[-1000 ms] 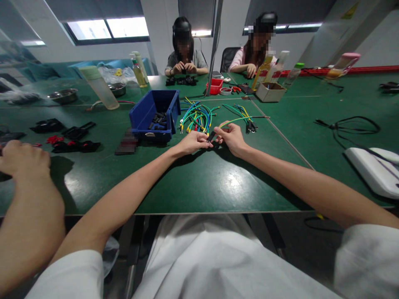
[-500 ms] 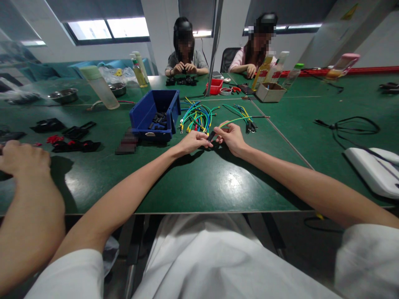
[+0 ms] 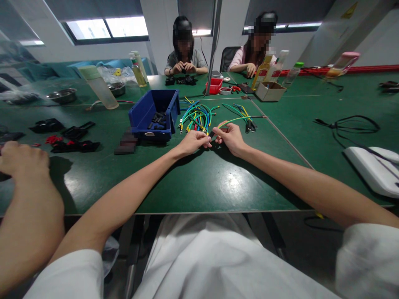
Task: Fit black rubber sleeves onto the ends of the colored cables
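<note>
While the left hand [image 3: 193, 141] pinches at one end of a black sleeve [image 3: 212, 134], the right hand [image 3: 231, 137] grips the other end, a green-yellow wire [image 3: 237, 119] passing through its fingers. Left of them, a blue bin [image 3: 163, 101] holds black tubes [image 3: 158, 119], heaped low inside its walls. Farther back stand a red tray [image 3: 215, 86] and a box [image 3: 270, 94], contents too small to tell. One bottle [image 3: 139, 75] holds yellow liquid; the pink-lidded jug [image 3: 336, 70], some orange.
</note>
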Tool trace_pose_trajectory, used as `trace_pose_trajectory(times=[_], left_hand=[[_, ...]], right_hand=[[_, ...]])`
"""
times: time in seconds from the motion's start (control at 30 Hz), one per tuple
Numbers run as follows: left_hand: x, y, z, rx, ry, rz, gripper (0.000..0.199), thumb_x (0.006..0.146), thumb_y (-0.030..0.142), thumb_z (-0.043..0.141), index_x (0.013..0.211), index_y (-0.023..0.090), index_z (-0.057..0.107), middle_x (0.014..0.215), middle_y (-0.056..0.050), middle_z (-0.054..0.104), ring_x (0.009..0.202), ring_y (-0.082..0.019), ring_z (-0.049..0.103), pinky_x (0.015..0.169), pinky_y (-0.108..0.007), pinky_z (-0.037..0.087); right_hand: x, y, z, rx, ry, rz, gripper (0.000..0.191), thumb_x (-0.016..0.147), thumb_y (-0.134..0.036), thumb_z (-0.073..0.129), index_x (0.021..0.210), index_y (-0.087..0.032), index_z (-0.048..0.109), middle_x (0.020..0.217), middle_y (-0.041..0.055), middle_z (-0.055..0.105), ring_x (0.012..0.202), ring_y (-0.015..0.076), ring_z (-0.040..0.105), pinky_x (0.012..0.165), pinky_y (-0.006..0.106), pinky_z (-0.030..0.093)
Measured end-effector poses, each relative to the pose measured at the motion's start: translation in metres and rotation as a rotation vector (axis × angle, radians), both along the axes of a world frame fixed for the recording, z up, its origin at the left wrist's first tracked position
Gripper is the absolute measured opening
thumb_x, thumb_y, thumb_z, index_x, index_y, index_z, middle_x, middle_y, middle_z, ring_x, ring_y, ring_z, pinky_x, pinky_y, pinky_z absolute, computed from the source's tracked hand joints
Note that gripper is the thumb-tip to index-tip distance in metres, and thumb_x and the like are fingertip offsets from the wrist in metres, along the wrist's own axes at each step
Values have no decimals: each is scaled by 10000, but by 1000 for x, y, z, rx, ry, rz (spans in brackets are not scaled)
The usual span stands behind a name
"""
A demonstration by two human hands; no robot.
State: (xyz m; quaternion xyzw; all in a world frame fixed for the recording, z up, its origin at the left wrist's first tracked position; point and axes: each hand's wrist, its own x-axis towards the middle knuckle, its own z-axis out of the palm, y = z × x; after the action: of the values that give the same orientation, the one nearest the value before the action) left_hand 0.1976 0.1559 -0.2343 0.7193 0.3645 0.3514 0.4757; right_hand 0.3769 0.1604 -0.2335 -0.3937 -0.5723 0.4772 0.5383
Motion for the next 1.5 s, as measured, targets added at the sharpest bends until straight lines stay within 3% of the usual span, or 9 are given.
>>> trace_pose_trajectory(times=[0.3,0.53,0.87,1.1,1.3,1.5], left_hand=[[3,-9,3,138,26,96,252,830,338,594,737,115,667,687,-62,700,598,-118,611,600,-231,465],[4,-16,5,520,238,257,261,819,301,578,617,149,639,536,13,585,491,-84,471,542,-230,358],[-2,-12,0,906,508,379,162,798,243,577,654,179,614,605,-6,645,567,-133,596,590,-242,405],[-7,-14,7,1185,793,321,231,882,307,529,770,159,667,661,-72,676,644,-192,651,596,-287,414],[-6,-15,11,1288,847,312,276,901,257,490,706,154,656,614,-70,649,629,-184,633,589,-297,410],[-2,-15,9,1291,890,294,292,903,250,483,705,145,670,609,-84,641,633,-188,627,572,-298,399]], right_hand=[[0,0,-1,-22,-38,-26,434,640,-558,787,706,-165,615,601,18,658,452,92,561,409,200,427],[0,-3,-1,40,-61,-82,422,651,-557,779,641,-176,597,570,8,636,440,90,536,425,208,421],[-1,-13,7,114,-192,66,485,780,-637,622,826,-155,625,737,56,700,522,104,595,492,221,442],[-1,-18,6,206,-317,120,437,796,-550,653,956,-143,654,702,27,679,534,112,590,531,232,453],[-2,-15,4,206,-274,179,446,855,-507,593,1096,-133,624,733,28,687,523,104,574,529,240,449],[-1,-10,-3,227,-336,101,417,848,-454,610,1119,-140,641,694,30,683,649,160,645,615,276,493]])
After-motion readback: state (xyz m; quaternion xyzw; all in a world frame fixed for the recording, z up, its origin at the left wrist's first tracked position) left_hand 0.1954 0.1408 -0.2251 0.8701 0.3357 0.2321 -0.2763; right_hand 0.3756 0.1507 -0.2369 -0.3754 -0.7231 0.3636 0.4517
